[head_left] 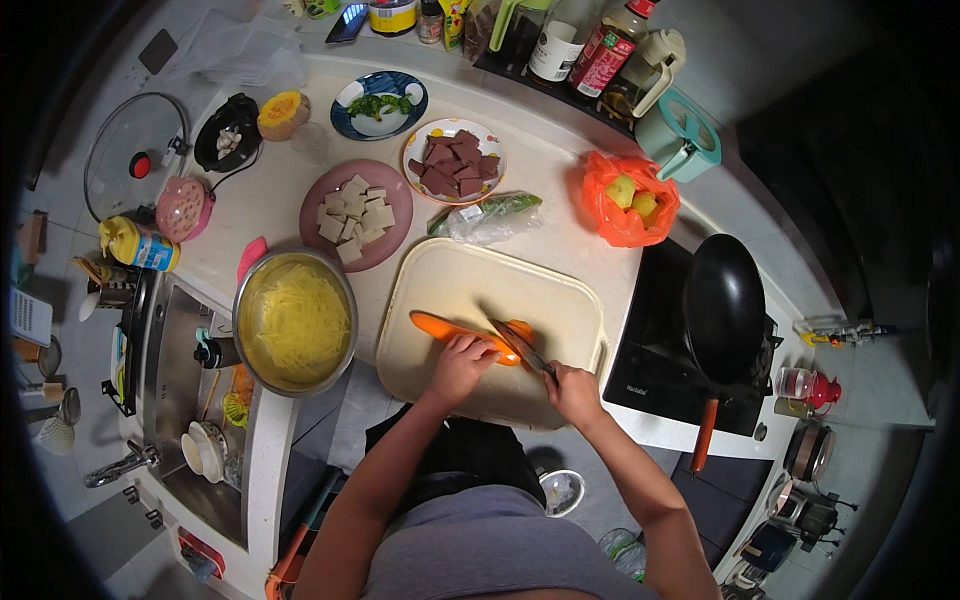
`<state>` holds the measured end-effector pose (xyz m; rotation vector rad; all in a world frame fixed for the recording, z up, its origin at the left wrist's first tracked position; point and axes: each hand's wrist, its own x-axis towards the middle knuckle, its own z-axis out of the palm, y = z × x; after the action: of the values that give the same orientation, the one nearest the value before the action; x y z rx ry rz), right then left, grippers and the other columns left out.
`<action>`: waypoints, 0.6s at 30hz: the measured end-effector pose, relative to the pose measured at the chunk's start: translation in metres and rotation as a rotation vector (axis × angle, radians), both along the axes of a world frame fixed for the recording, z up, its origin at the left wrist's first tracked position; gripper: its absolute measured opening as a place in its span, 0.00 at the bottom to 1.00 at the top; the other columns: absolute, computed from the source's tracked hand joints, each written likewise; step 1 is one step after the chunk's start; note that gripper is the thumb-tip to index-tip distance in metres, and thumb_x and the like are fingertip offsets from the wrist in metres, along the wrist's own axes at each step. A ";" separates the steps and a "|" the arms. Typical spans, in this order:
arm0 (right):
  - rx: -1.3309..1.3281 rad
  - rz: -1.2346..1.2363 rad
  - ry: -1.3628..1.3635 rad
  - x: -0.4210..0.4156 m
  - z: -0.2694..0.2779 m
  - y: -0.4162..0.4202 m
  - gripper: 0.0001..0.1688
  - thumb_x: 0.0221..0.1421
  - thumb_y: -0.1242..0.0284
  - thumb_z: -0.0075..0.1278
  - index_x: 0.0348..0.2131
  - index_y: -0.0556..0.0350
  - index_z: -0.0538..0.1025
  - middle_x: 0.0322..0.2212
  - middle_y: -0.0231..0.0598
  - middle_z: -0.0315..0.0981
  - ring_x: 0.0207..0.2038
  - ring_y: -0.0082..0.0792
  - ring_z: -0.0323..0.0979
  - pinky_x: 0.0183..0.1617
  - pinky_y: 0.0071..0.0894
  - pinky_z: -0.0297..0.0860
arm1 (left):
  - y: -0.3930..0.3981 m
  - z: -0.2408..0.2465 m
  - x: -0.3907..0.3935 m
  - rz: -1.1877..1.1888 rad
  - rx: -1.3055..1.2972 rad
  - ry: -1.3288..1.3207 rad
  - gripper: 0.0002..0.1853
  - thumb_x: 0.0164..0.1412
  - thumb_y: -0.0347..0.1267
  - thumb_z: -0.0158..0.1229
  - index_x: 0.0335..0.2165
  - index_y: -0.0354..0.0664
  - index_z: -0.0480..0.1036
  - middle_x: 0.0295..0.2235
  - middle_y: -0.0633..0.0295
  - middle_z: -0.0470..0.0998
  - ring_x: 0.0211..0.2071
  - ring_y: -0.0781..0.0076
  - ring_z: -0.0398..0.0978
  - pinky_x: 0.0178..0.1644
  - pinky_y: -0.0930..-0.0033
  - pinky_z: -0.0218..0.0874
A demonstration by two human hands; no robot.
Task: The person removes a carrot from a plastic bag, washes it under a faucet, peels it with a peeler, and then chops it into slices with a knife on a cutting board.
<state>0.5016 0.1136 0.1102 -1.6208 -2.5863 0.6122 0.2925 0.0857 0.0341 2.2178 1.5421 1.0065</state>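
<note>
A peeled carrot (439,327) lies on a cream cutting board (480,262) in front of me. My left hand (463,367) presses on the carrot with its fingertips. My right hand (574,394) grips the handle of a kitchen knife (525,349), whose blade stands at the carrot's right end. Cut carrot slices (521,328) lie beside the blade. Left of the board, a steel bowl (240,322) holds yellow shreds in liquid. Beyond the board are a pink plate (311,206) of pale tofu-like pieces, a patterned plate (414,176) of dark red slices and a plastic-wrapped green vegetable (487,217).
A black wok (724,307) rests on the cooktop (645,360) at right. An orange bag (600,225) with round yellow-green produce stands behind. The sink (176,375) is at left. Farther back are a blue plate (345,124), a halved squash (283,116) and sauce bottles (607,52).
</note>
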 end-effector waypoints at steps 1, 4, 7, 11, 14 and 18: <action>-0.001 0.012 -0.002 0.001 0.003 -0.002 0.09 0.48 0.69 0.45 0.27 0.55 0.71 0.15 0.46 0.69 0.19 0.45 0.69 0.23 0.42 0.66 | 0.000 0.000 0.000 -0.003 -0.015 0.004 0.10 0.42 0.29 0.51 0.28 0.46 0.74 0.31 0.68 0.70 0.37 0.67 0.66 0.41 0.66 0.59; -0.008 0.023 -0.015 0.003 0.010 -0.005 0.08 0.48 0.69 0.45 0.27 0.56 0.71 0.17 0.46 0.70 0.20 0.45 0.70 0.24 0.41 0.66 | 0.000 -0.001 0.001 -0.010 -0.019 0.008 0.10 0.42 0.29 0.51 0.28 0.46 0.74 0.31 0.68 0.70 0.37 0.67 0.66 0.42 0.66 0.58; -0.008 0.026 -0.010 0.004 0.012 -0.006 0.08 0.48 0.70 0.45 0.28 0.56 0.70 0.18 0.45 0.70 0.20 0.44 0.70 0.24 0.41 0.66 | 0.003 0.000 0.001 -0.015 0.017 -0.007 0.11 0.41 0.28 0.52 0.28 0.45 0.75 0.30 0.67 0.70 0.36 0.66 0.66 0.40 0.65 0.59; -0.015 0.035 -0.019 0.004 0.012 -0.007 0.09 0.47 0.70 0.45 0.28 0.56 0.70 0.18 0.46 0.70 0.20 0.45 0.70 0.24 0.40 0.66 | 0.003 0.003 0.000 -0.030 0.018 -0.016 0.11 0.40 0.28 0.52 0.28 0.45 0.75 0.30 0.67 0.70 0.35 0.66 0.67 0.39 0.65 0.60; -0.021 0.062 -0.046 0.003 0.008 -0.007 0.08 0.47 0.70 0.45 0.28 0.56 0.70 0.17 0.46 0.70 0.20 0.44 0.70 0.24 0.40 0.66 | 0.001 0.004 -0.001 -0.030 0.017 -0.011 0.11 0.40 0.28 0.52 0.28 0.45 0.75 0.30 0.67 0.70 0.35 0.66 0.67 0.40 0.65 0.60; -0.012 0.070 -0.037 -0.009 -0.011 0.001 0.09 0.48 0.68 0.45 0.27 0.57 0.70 0.16 0.46 0.69 0.20 0.45 0.70 0.24 0.41 0.66 | 0.000 -0.003 0.000 -0.023 0.024 -0.008 0.12 0.40 0.28 0.52 0.29 0.45 0.75 0.31 0.67 0.70 0.36 0.66 0.66 0.41 0.65 0.59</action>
<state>0.4927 0.1151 0.0991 -1.5652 -2.6815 0.6084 0.2924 0.0857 0.0310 2.2392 1.5053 1.0310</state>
